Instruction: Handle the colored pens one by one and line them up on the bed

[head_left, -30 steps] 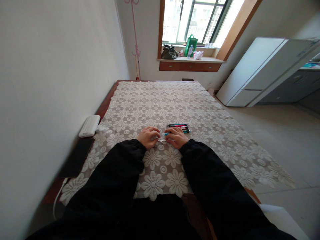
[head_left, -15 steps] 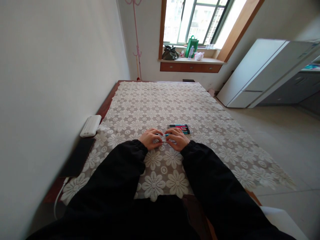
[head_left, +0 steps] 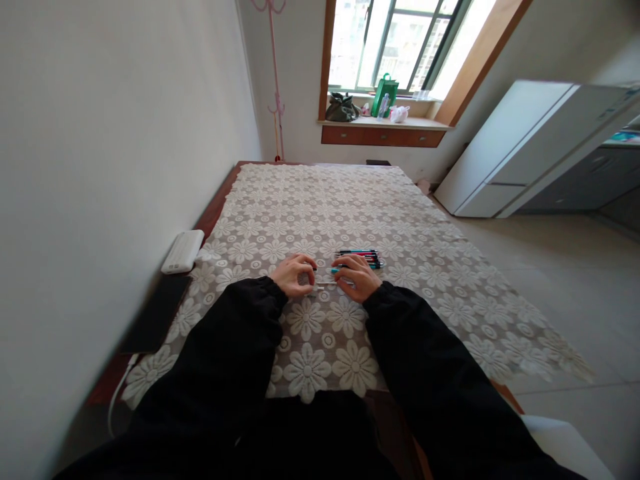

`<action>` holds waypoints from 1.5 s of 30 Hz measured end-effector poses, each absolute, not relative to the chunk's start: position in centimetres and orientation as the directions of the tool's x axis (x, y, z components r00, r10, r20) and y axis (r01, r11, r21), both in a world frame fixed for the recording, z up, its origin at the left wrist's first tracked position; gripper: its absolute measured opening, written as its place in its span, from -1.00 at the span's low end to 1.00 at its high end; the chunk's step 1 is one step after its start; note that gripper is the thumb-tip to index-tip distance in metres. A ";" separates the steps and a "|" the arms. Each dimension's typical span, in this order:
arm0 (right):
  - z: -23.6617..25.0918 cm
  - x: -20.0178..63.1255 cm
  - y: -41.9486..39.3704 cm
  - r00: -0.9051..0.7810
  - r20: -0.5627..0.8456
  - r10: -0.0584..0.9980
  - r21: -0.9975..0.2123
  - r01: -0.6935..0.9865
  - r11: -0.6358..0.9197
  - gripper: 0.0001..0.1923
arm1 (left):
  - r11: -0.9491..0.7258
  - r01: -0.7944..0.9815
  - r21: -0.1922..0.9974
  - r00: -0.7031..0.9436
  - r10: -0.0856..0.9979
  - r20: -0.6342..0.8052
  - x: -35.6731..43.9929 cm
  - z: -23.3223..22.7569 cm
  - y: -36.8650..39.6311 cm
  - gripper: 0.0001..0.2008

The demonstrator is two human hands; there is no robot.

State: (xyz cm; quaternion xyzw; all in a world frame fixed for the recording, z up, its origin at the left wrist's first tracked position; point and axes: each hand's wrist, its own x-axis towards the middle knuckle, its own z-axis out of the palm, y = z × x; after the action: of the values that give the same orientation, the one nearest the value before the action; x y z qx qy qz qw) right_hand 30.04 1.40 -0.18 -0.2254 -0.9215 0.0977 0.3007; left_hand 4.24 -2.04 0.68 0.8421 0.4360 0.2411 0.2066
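My left hand [head_left: 295, 275] is closed in a pinch above the cloth. A small dark piece [head_left: 315, 269] shows at its fingertips, too small to name. Opposite it, my right hand [head_left: 358, 279] curls round a slim teal piece [head_left: 334, 270] that looks like part of a pen; most of it is hidden by the fingers. A thin white stick [head_left: 327, 283] lies between the hands, its right end under my right hand. Just beyond that hand, several pens [head_left: 357, 253] with black, teal and red parts lie side by side.
A floral lace cloth [head_left: 320, 220] covers the table. At the left by the wall are a white power bank [head_left: 183, 251] and a black tablet-like slab [head_left: 157, 315] with a white cable [head_left: 117, 393]. Bags stand on the windowsill; a white fridge [head_left: 505, 147] is at the right.
My left hand has moved left, away from the right, widening the gap between them. The white stick and the teal piece show more plainly. My right hand stays nearly in place.
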 end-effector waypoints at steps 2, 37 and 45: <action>-0.1 30.1 1.4 -0.712 0.516 0.477 -0.313 0.361 0.878 -0.91 | -0.540 0.646 0.539 0.527 0.827 0.197 4.2 0.5 -2.2 -0.86; -0.7 30.5 2.0 -0.687 0.504 0.524 -0.328 0.409 0.851 -0.92 | -0.587 0.662 0.467 0.550 0.803 0.229 3.5 0.7 -1.9 -0.92; -0.8 30.4 2.2 -0.678 0.529 0.510 -0.322 0.396 0.860 -0.93 | -0.574 0.672 0.468 0.456 0.818 0.349 3.1 0.4 -1.3 -0.97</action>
State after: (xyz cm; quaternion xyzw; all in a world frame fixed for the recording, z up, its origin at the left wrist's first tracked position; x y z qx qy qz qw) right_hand 30.44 2.15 -0.83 -0.2485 -0.9114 0.0907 0.3152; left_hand 3.09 -1.29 0.35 0.8430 0.4419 0.2767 0.1325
